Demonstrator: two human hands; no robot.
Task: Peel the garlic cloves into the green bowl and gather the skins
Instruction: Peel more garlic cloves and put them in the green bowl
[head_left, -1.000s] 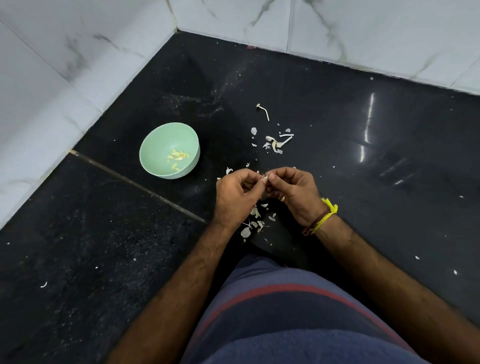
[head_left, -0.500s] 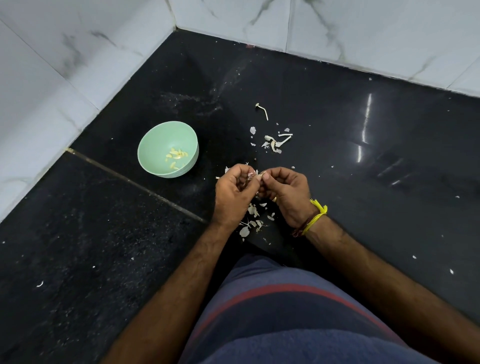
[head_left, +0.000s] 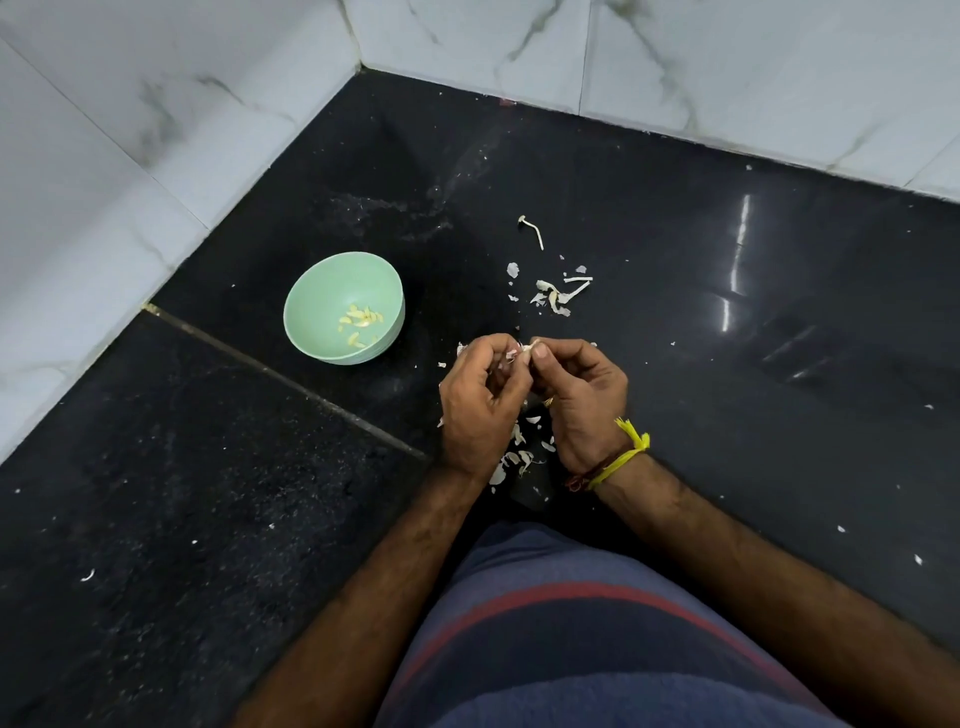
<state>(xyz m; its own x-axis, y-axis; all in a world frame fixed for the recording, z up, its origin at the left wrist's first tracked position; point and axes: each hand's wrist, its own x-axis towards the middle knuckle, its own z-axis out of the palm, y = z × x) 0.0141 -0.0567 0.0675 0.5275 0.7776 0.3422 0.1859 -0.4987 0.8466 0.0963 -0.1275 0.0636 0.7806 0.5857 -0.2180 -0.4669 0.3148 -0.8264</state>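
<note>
Peeling is under way as I watch: my left hand (head_left: 480, 402) and right hand (head_left: 582, 397) meet fingertip to fingertip, both pinching one small pale garlic clove (head_left: 524, 352) between thumbs and curled fingers, its papery skin partly lifted. Off to the left of the hands, well apart from them, sits the round pale-green plastic bowl (head_left: 311, 296), holding a small heap of yellowish peeled cloves (head_left: 361, 319). Loose white skins (head_left: 519, 457) lie scattered under and between the wrists, with a second scatter of skins and a thin dry stem (head_left: 556, 293) just beyond the fingers on the black polished stone floor (head_left: 727, 364). I judge the peeling partly done; gathering the skins has not started.
</note>
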